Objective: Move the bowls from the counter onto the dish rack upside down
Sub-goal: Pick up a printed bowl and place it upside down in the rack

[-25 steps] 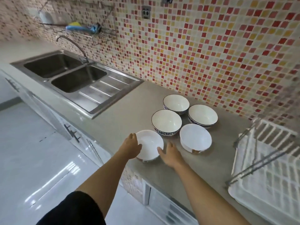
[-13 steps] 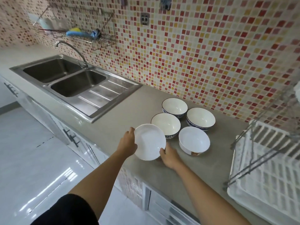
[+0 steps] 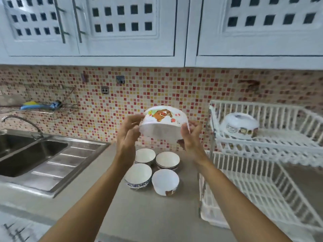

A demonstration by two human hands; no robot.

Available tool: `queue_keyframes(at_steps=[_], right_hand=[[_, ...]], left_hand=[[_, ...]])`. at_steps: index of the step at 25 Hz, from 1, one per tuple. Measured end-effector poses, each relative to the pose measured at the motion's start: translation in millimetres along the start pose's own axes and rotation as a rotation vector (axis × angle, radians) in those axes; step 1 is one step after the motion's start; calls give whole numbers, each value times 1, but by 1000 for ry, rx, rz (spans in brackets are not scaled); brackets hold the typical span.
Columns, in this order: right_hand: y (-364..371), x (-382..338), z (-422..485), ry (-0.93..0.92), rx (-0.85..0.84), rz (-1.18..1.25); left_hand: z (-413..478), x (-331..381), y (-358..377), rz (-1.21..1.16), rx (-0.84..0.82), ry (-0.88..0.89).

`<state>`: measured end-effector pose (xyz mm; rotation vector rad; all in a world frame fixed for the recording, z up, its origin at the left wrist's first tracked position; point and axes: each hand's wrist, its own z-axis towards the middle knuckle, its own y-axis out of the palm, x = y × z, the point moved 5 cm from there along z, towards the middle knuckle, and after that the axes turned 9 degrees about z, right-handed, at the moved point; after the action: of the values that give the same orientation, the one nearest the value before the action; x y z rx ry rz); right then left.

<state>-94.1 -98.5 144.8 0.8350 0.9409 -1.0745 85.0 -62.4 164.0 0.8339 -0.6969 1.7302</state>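
A white bowl with a bear picture [image 3: 163,124] is held upside down in the air, high over the counter. My left hand [image 3: 128,132] grips its left rim and my right hand [image 3: 189,137] its right rim. Below it several bowls stand upright on the grey counter [image 3: 146,215]: two blue-patterned bowls at the back [image 3: 145,155] [image 3: 167,159], one at front left [image 3: 138,175] and a white one at front right [image 3: 165,180]. The white two-tier dish rack [image 3: 262,147] stands at the right. Another bowl [image 3: 239,125] lies upside down on its upper tier.
A steel double sink [image 3: 35,154] with a tap [image 3: 22,123] is at the left. A wire wall shelf [image 3: 43,107] holds a blue and yellow item. White wall cabinets [image 3: 157,32] hang above the mosaic tiles. The rack's lower tier [image 3: 253,194] holds nothing.
Both hands lifted the white bowl off the counter, raised it high and turned it upside down. The view tilted up, so the cabinets and the rack's upper tier now show.
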Motion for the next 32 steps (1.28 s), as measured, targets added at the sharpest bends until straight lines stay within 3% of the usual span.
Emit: queue_keyframes(at_steps=[3, 9, 16, 21, 32], right_hand=[[-51, -59, 4, -28, 2, 61], [-160, -109, 11, -45, 32, -125], [-277, -100, 46, 15, 65, -314], [-331, -68, 76, 166, -42, -689], [-337, -29, 107, 350, -245, -938]], left_hand=[[21, 49, 47, -74, -80, 106], [52, 81, 149, -29, -300, 140], [91, 58, 268, 109, -570, -60], [97, 22, 312, 241, -545, -243], [104, -22, 342, 507, -586, -397]])
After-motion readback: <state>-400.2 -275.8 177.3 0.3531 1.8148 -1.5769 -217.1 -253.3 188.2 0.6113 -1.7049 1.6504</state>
